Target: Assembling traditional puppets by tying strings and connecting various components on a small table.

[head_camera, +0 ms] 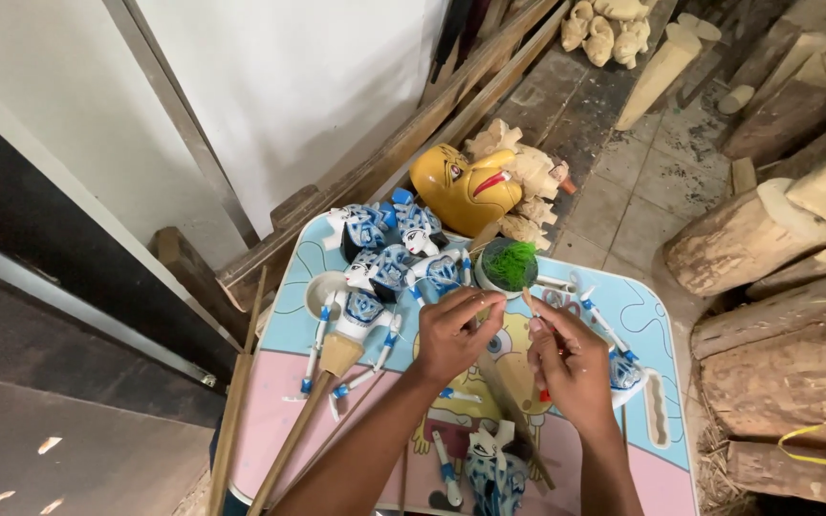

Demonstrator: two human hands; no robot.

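Hands meet above a small cartoon-printed table, where a person appears to be painting carved puppet parts. The left hand is closed around a small piece that its fingers mostly hide; what the piece is cannot be told. The right hand pinches a thin brush, its tip close to the held piece. Just beyond the hands on the table sits a small pot of green paint, and further beyond it, off the table's far edge, lies a yellow carved mask beside unpainted wooden figures. Blue-and-white puppets crowd the table's far-left part, one with its rod running off the near edge; another puppet lies at the near edge. Cut logs are stacked to the table's right. Fine detail like this is probably best done with the piece held firmly, wrists braced, and little paint on the brush.
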